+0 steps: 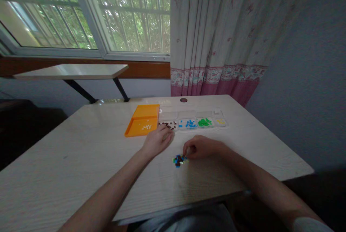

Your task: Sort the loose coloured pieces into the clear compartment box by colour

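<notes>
My left hand (157,140) reaches over the near edge of a clear compartment of small brown pieces (171,124). Its fingers stretch toward these pieces with the thumb apart, and the fingertips are partly hidden. On the table, nearer to me, sits a small cluster of toy building bricks (178,160) in blue, dark brown, green and pale yellow. My right hand (198,147) is closed in a pinch at the cluster's right edge, fingertips touching it. Whether a separate piece is between those fingers is too small to see.
An open orange case (129,132) holding white pieces (147,126) stands left of the clear tray (226,124). Further compartments hold blue pieces (190,124), green pieces (204,122) and yellow pieces (220,121). A raised shelf (72,70) stands at the back left.
</notes>
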A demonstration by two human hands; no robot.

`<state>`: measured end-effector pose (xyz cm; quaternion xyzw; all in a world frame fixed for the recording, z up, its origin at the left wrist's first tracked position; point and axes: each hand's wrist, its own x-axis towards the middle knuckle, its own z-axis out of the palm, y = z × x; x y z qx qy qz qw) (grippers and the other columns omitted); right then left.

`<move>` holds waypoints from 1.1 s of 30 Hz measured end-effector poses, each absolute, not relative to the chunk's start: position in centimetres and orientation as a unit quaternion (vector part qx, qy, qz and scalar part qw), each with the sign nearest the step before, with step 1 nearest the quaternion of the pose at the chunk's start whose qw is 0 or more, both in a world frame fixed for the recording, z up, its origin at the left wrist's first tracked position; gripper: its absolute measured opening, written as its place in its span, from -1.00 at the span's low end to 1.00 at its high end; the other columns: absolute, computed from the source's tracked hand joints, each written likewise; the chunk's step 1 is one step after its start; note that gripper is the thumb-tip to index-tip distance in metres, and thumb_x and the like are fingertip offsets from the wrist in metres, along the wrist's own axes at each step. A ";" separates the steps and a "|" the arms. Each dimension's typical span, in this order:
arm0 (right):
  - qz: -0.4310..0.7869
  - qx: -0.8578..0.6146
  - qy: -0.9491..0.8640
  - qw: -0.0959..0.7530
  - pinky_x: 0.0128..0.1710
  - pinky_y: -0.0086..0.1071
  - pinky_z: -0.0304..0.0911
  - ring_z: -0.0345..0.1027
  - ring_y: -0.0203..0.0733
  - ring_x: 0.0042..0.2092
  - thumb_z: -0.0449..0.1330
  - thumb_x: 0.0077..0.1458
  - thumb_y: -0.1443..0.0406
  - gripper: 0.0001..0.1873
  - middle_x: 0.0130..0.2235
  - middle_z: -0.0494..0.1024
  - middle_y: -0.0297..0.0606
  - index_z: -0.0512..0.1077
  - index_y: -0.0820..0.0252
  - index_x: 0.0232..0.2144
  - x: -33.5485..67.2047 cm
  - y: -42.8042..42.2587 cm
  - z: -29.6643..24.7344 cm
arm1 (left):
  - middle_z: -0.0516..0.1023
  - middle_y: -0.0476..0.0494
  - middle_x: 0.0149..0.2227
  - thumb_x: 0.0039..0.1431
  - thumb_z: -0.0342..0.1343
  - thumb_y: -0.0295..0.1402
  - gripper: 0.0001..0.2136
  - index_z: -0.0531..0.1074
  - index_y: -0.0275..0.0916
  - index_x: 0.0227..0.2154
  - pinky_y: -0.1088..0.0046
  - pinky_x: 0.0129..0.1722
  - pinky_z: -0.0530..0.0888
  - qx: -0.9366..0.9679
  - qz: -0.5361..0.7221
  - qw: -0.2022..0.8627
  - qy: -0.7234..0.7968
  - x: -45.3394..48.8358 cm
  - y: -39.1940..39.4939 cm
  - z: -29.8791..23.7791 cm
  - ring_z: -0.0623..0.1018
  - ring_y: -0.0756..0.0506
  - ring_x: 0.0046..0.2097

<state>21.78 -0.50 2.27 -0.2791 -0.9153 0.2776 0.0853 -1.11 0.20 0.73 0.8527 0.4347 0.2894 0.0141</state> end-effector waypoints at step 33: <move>0.164 -0.244 -0.872 0.390 -0.51 -0.55 0.11 0.21 -0.41 -0.56 0.07 0.09 0.16 -0.71 -0.53 0.50 -0.28 0.50 0.23 -0.39 21.1 0.6 0.5 | 0.24 0.04 -0.61 -0.05 0.15 -0.20 -0.74 0.49 -0.35 -0.47 0.61 -0.62 0.06 0.722 0.400 0.408 0.391 1.5 -0.9 0.4 0.14 0.11 -0.59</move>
